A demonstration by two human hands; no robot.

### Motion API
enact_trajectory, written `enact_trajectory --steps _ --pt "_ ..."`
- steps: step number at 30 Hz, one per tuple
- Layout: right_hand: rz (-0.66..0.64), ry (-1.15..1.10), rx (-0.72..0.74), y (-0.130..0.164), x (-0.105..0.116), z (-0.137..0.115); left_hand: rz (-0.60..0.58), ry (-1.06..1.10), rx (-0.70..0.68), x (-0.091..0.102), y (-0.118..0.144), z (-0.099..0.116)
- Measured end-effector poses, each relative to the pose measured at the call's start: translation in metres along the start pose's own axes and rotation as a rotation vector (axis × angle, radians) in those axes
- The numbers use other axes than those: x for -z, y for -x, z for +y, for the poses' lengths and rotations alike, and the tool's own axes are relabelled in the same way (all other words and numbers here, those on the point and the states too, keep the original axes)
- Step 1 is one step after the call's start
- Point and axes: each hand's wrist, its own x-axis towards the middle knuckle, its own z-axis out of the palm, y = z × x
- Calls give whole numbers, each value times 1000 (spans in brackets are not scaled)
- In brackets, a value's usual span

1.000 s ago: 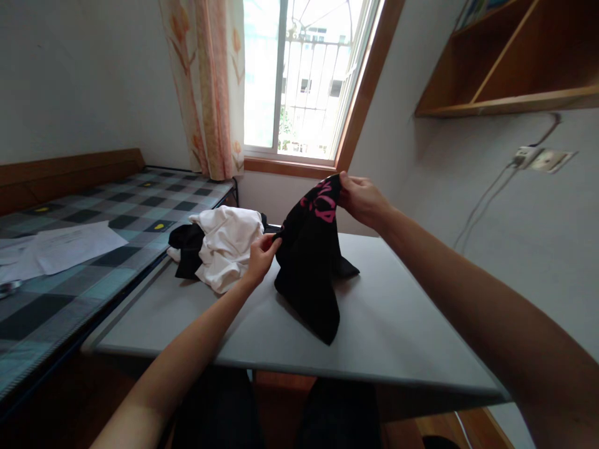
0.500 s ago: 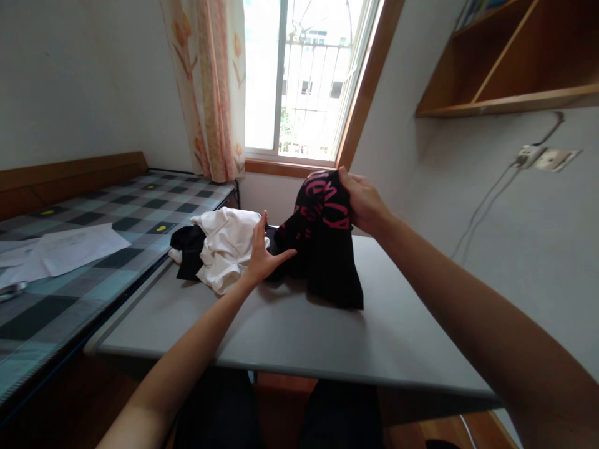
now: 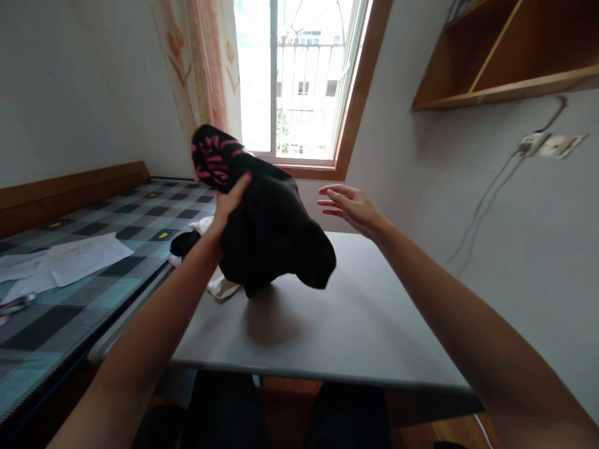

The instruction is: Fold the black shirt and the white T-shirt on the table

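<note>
A pale counter [image 3: 355, 337] reaches from the person's knees toward the far wall. Above it, the left hand [image 3: 228, 209] has its grip closed on a black garment [image 3: 276, 231] with pink lettering, which hangs bunched over the middle of the counter. The right hand [image 3: 350, 206] is apart from the garment, its grip loosely spread. Behind the garment lies white cloth [image 3: 223, 287], partly hidden. To the left, papers [image 3: 70, 259] rest on a checked bed [image 3: 154, 215]; farther back are a flowered curtain [image 3: 213, 62] and a bright window [image 3: 255, 81]

Cloth [image 3: 276, 227] above table [image 3: 365, 324]; bed [image 3: 107, 215] left, papers [image 3: 70, 259] on it; window [image 3: 304, 81] behind; shelf [image 3: 505, 89] right, above socket [image 3: 532, 143].
</note>
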Motion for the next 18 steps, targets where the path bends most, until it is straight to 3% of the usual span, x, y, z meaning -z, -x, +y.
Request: enact_trajectory --steps 1,3,6,8,9,11,13,15,18 --pt "38 37 -54 0 9 9 29 -65 -25 10 -17 14" --pt "102 104 -183 2 22 29 89 -271 -200 26 -45 34" --pt "148 149 -342 7 33 59 205 -688 -315 39 -58 34" --pt "147 156 -407 13 34 76 182 -991 -312 43 -51 13" --pt "139 164 -437 15 34 83 109 -1103 -317 45 -44 -2" --pt "102 190 -494 20 32 96 -116 -1280 -291 50 -30 -35" --pt "61 217 -533 25 30 106 -312 -1423 -146 57 -19 -65" --pt "42 234 -545 29 29 115 -359 -1492 -55 63 -13 -85" --pt "37 234 -534 34 29 127 -306 -1564 -41 68 -16 -95"
